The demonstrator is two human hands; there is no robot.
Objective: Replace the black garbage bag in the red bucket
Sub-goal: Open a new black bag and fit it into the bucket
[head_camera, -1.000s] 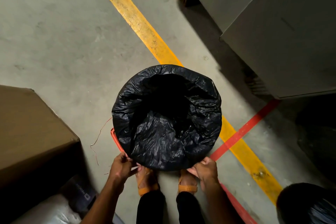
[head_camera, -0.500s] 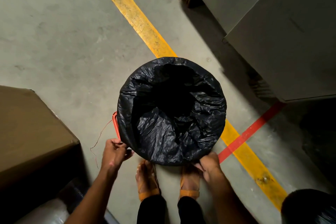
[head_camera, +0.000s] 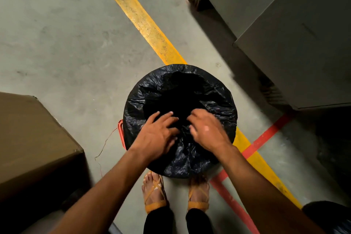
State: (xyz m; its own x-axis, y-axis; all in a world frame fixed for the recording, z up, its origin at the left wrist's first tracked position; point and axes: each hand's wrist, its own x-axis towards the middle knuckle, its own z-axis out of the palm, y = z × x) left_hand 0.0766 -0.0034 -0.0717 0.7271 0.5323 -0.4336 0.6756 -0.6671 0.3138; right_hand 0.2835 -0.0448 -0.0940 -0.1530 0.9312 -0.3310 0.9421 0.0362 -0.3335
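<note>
A black garbage bag [head_camera: 214,99] lines the red bucket and is folded over its rim all the way round. Only a sliver of the red bucket [head_camera: 121,131] shows at the left side. My left hand [head_camera: 158,134] lies flat on the bag's near inner wall, fingers spread and pointing into the opening. My right hand [head_camera: 206,129] hovers over the bag beside it, fingers curled and blurred; I cannot tell whether it pinches the plastic. The bucket stands on the concrete floor just ahead of my sandalled feet.
A brown cardboard box [head_camera: 32,138] stands at the left. Grey cabinets [head_camera: 284,24] fill the upper right. Yellow [head_camera: 142,21] and red [head_camera: 266,137] floor lines cross near the bucket. Another black bag [head_camera: 330,216] sits at the bottom right. A thin wire [head_camera: 103,148] lies by the bucket.
Both hands left the bag's outer rim at the bucket's near side and moved up onto the bag's inside. The view shifted, so the bucket sits lower in frame.
</note>
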